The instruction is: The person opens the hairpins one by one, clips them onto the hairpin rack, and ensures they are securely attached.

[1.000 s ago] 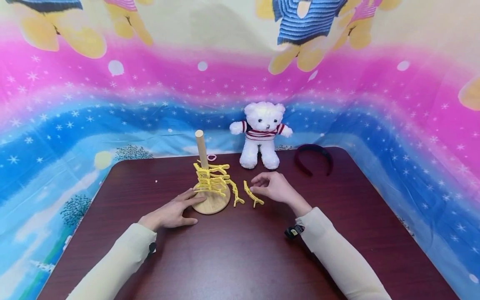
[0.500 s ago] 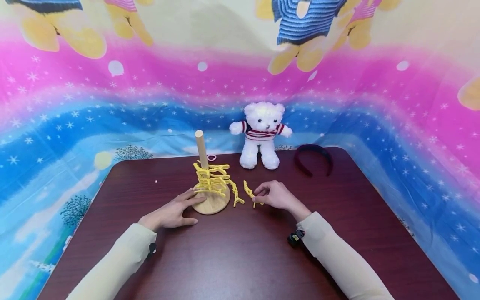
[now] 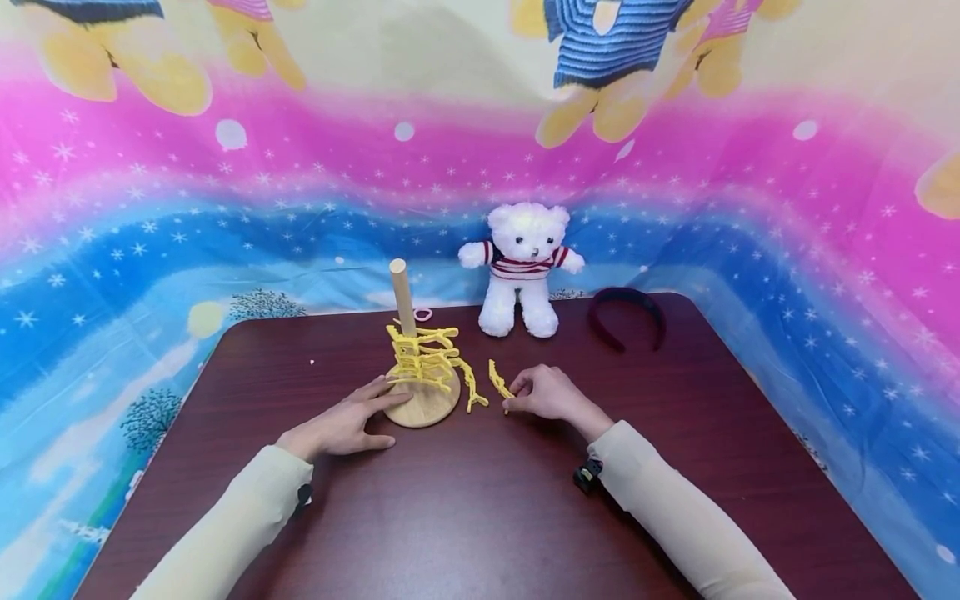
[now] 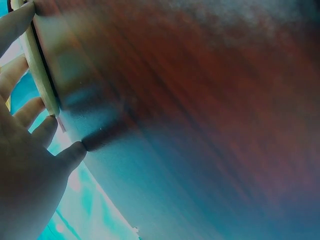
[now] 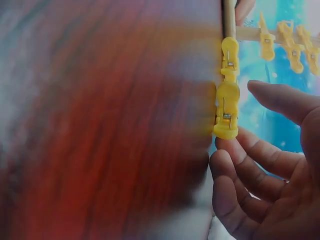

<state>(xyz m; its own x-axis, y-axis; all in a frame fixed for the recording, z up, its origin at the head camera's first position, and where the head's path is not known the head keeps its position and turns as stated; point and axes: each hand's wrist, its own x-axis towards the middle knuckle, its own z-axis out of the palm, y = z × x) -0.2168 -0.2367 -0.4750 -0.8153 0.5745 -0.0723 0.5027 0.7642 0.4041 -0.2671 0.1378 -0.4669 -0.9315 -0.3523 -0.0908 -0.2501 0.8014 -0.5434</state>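
My left hand (image 3: 341, 427) rests on the table with fingertips on the round wooden base (image 3: 431, 412) of an upright post (image 3: 403, 296); its fingers are extended in the left wrist view. Several yellow alligator hair clips (image 3: 422, 354) are stacked around the post. Just right of the base lies another yellow clip (image 3: 472, 390). My right hand (image 3: 551, 393) is at the near end of a second loose clip (image 3: 497, 377). In the right wrist view, fingertips (image 5: 227, 147) are right at that clip (image 5: 227, 112), while the thumb stands slightly apart from it.
Behind, a white teddy bear (image 3: 521, 267) in a striped sweater sits at the table's far edge. A dark red headband (image 3: 606, 329) lies to its right, and a small pink ring (image 3: 423, 314) behind the post. A printed cloth hangs around the table (image 3: 465, 517).
My right hand has come nearer along the loose clip, from its middle to its near end, which the fingers now partly cover. The left hand and the post have stayed in place.
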